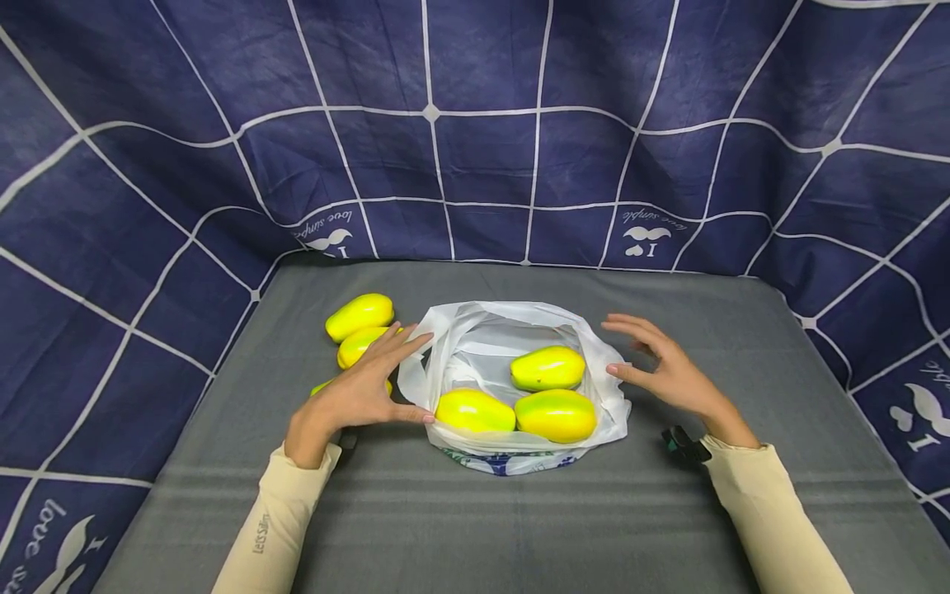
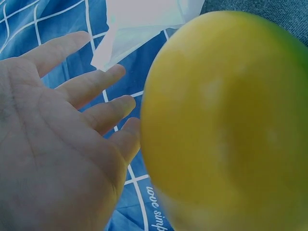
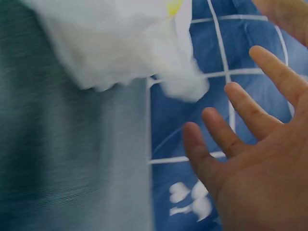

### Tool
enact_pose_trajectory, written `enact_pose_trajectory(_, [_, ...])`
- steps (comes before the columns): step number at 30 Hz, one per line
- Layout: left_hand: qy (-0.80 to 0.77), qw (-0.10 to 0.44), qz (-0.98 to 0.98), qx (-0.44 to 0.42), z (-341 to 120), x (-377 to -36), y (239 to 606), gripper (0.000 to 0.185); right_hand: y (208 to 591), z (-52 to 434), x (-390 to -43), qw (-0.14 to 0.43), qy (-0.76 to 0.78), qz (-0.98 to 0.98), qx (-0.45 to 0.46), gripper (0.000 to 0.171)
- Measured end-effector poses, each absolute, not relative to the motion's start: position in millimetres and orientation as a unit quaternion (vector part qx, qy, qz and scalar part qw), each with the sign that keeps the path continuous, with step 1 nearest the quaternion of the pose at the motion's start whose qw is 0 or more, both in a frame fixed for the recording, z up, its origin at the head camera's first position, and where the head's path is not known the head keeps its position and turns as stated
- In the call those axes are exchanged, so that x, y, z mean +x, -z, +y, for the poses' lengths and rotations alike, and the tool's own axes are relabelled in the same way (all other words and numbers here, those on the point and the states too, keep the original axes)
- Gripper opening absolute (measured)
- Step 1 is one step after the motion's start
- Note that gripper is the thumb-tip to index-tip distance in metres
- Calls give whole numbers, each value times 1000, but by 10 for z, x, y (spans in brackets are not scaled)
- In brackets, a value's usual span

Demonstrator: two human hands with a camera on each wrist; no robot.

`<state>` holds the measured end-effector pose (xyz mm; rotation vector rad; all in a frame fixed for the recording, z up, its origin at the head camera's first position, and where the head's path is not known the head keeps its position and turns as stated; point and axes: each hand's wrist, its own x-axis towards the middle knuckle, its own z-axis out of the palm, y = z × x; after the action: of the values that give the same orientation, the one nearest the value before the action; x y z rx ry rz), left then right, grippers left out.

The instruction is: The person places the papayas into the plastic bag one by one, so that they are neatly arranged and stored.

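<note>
A white plastic bag (image 1: 482, 337) stands with its mouth spread wide on the grey surface. Inside it lie three yellow papayas: one at the front left (image 1: 475, 411), one at the front right (image 1: 557, 416), one behind (image 1: 547, 369). My left hand (image 1: 349, 398) is at the bag's left rim, fingers extended and thumb near the front edge. Close beside that hand, a yellow papaya (image 2: 226, 120) fills much of the left wrist view. Right of the bag, my right hand (image 1: 671, 375) has its fingers spread; the bag (image 3: 120, 43) appears beyond them in the right wrist view.
Left of the bag lie a papaya (image 1: 359, 318) at the back and another papaya (image 1: 359, 346) just in front of it. A further papaya (image 1: 320, 387) is mostly hidden by my left hand. A blue, white-lined cloth (image 1: 482, 157) hangs behind the grey surface (image 1: 475, 528).
</note>
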<state>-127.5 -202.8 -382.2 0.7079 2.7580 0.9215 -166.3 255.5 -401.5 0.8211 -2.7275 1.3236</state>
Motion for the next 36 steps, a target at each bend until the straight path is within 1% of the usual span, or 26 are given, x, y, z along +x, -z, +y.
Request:
enact_pose_trajectory(6, [-306,67,920,236,-2039,-1268,3808,114,4307,2738,-1580,-92,-489,-832,245,74])
enact_pose_trajectory(9, [-307,64,921,233,-2055,-1265,3787,114,4394,2753,-1560,-115,-496,-824,248,75])
enact_pose_trajectory(16, [-317,53,924,208,-2169,-1247,3703,112,4441,2739,-1541,-105,-472,-842,240,72])
enact_pose_trajectory(20, [-324,30,929,178,-2308,-1284,3630,106,4459,2738,-1543,-104,-466,-847,235,72])
enact_pose_trajectory(25, [-323,-13,934,151,-2537,-1474,3585,92,4449,2726,-1548,-105,-473,-843,233,73])
enact_pose_trajectory(28, [-317,-27,937,146,-2676,-1646,3581,83,4444,2719,-1550,-105,-475,-843,230,73])
enact_pose_trajectory(32, [-317,-19,937,148,-2808,-1885,3605,73,4452,2719,-1547,-100,-470,-846,231,73])
enact_pose_trajectory(36, [-325,24,933,151,-2875,-2083,3659,65,4468,2723,-1539,-95,-466,-847,236,72])
